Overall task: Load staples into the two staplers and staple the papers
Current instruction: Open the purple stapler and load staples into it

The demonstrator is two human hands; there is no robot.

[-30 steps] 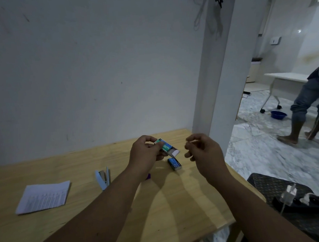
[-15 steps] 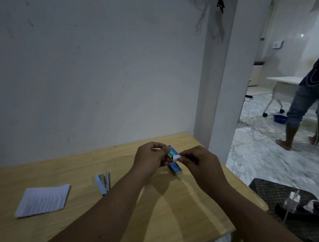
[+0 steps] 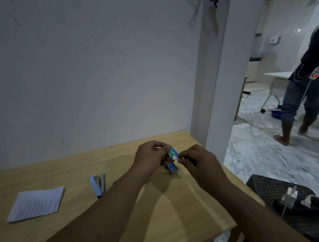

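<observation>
Papers (image 3: 36, 205) left of stapler (image 3: 98, 184), on table (image 3: 160, 214).

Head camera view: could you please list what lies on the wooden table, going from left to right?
Stack of papers → open light-blue stapler → blue staple box lying on the table. Above the table, the left hand holds a green staple box, which the right hand pinches.

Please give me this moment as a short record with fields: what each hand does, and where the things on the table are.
left hand: holds a small green staple box above the table
right hand: fingertips pinch the white end of that box
second staple box: blue, lying on the table under the hands
stapler: light blue, open, lying left of the arms
papers: stack at the left part of the table, not touched
table: wood
second stapler: mostly hidden by the left arm
</observation>
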